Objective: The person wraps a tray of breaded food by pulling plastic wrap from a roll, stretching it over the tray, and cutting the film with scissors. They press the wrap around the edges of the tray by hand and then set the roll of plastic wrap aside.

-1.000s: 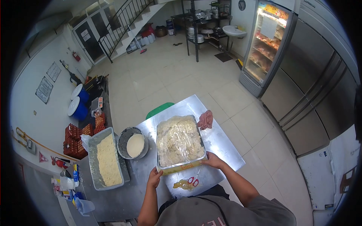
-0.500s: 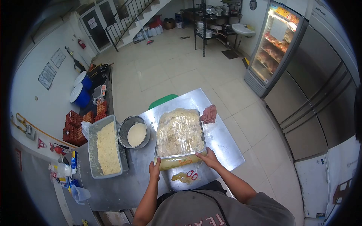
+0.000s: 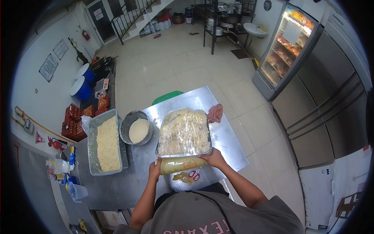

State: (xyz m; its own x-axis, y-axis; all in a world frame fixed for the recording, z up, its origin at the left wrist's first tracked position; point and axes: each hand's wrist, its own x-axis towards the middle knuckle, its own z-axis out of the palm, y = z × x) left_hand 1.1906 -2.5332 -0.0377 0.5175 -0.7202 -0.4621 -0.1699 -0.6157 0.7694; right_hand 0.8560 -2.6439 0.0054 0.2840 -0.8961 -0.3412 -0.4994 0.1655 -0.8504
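Observation:
A metal tray (image 3: pixel 157 151) piled with pale, crumbly food lies under clear wrap that catches the light. Along its near edge runs a thick yellowish roll of cling film (image 3: pixel 177 166) with a printed red logo. My left hand (image 3: pixel 155 170) grips the roll's left end, fingers closed round it. At the other end, my right hand (image 3: pixel 214 158) is closed on the roll, close to the tray's near right corner. Red-handled scissors (image 3: pixel 193 176) and a crumpled yellowish wrapper (image 3: pixel 183 178) lie on the table just below the roll.
Left of the tray stand a pot (image 3: pixel 124 130) of pale batter or cream and a grey tub (image 3: pixel 93 165) of crumbly flour mix. A pink cloth (image 3: pixel 215 113) sits by the tray's far right corner. Steel fridges (image 3: pixel 311 128) line the right wall.
The cling film roll has come slightly toward me and turned, so more of its printed logo shows. Both hands have stayed on its ends. The whole view has shifted a little.

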